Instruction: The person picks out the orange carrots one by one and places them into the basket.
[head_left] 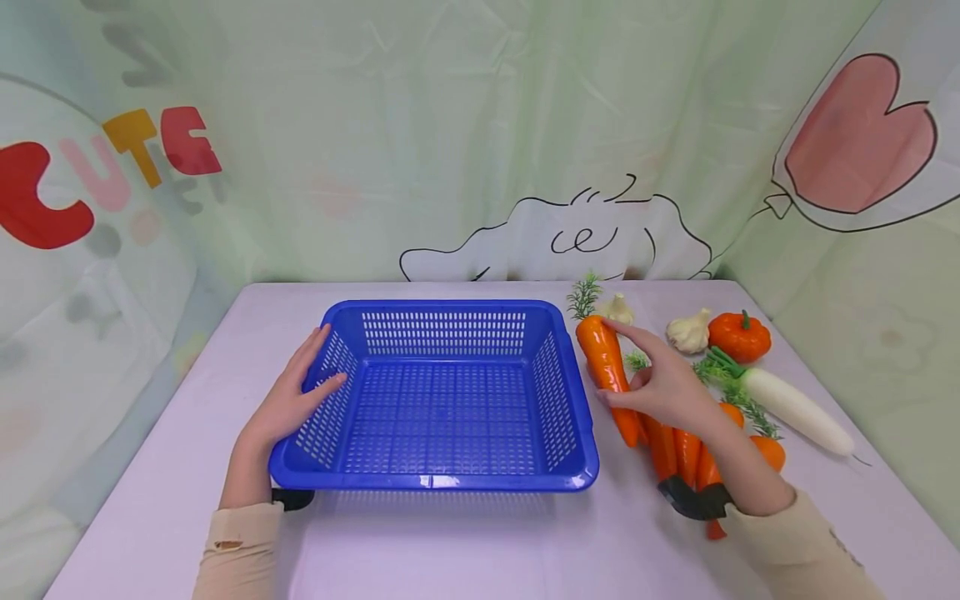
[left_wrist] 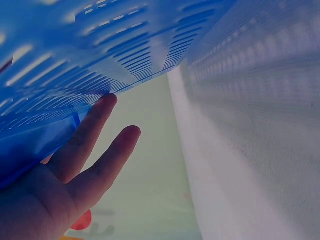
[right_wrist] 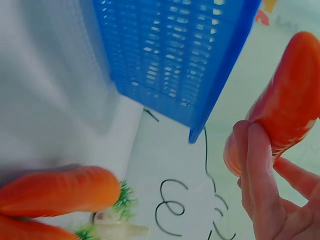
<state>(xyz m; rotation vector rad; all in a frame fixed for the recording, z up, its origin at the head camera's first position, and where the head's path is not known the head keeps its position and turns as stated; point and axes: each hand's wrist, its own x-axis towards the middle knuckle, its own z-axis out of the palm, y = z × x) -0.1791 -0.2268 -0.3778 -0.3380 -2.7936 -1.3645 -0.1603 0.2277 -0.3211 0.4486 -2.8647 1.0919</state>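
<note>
A blue perforated plastic basket [head_left: 442,481] stands in the middle of the table, with nothing in it. My left hand [head_left: 294,398] holds its left rim, thumb over the inner side and fingers along the outside. In the left wrist view, two straight fingers [left_wrist: 102,167] lie spread beside the slotted wall, one fingertip at it. Just right of the basket, my right hand [head_left: 667,387] grips an orange carrot [head_left: 602,354] between thumb and fingers. The right wrist view has this carrot [right_wrist: 295,95] raised, higher than the other carrots [right_wrist: 60,192] on the table.
Several carrots [head_left: 686,454] lie under my right forearm, partly hidden by it. Farther back are two garlic bulbs [head_left: 688,332], a small orange pumpkin [head_left: 741,337] and a white radish [head_left: 797,410] near the right table edge. A printed curtain [head_left: 465,150] hangs behind the table.
</note>
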